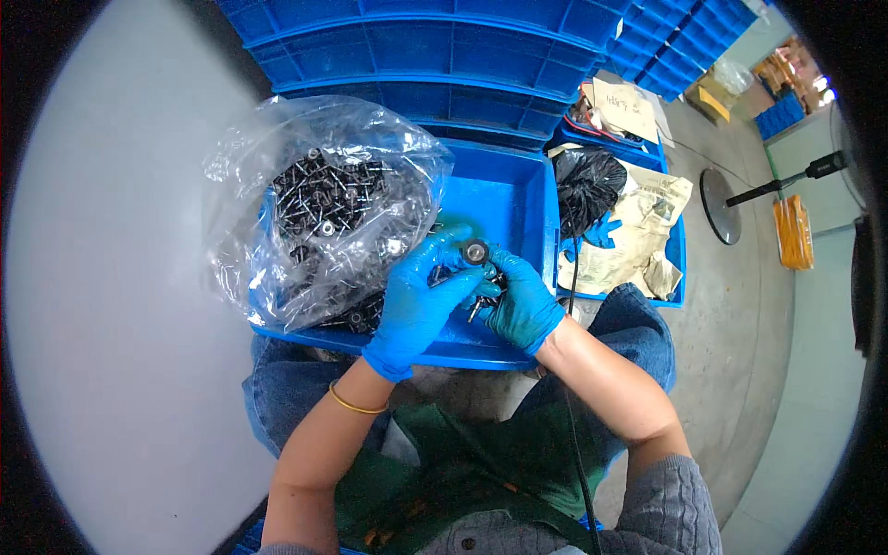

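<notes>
Between two hands, one wheel

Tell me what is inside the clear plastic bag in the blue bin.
The clear plastic bag holds a heap of small black metal parts with a few round silvery pieces among them. The lower layers and the blue plastic bin floor beneath are covered by the heap and crinkled plastic.

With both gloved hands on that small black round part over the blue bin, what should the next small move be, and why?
Probably lower the round part into the bare blue bin: the left hand and right hand pinch it directly above that floor, while the clear bag of like parts sits beside.
</notes>
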A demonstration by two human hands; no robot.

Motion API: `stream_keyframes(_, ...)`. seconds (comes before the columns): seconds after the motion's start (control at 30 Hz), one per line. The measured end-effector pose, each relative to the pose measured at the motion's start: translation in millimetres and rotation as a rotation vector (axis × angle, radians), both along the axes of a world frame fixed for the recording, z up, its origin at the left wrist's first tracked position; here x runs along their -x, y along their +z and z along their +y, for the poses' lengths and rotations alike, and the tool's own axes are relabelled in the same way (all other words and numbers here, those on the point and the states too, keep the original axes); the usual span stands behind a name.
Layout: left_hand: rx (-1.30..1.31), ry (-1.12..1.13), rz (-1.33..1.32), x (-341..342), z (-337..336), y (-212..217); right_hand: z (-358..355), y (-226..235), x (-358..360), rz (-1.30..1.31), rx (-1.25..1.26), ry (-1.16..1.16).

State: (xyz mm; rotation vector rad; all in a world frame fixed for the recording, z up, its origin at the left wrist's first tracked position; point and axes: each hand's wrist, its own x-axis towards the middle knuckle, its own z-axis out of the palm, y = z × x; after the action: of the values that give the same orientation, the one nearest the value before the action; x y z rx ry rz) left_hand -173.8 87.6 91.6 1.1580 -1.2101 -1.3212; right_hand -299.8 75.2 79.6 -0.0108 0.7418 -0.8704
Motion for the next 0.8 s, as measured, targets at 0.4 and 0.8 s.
stream_keyframes(0.4,-0.433,-0.017,0.687,-6,3,-8,5,17,-15,0.763,0.844,-0.145)
stream_keyframes(0.8,-0.397,-0.214,0.747,-16,10,-19,1,29,7,0.63,0.843,0.229)
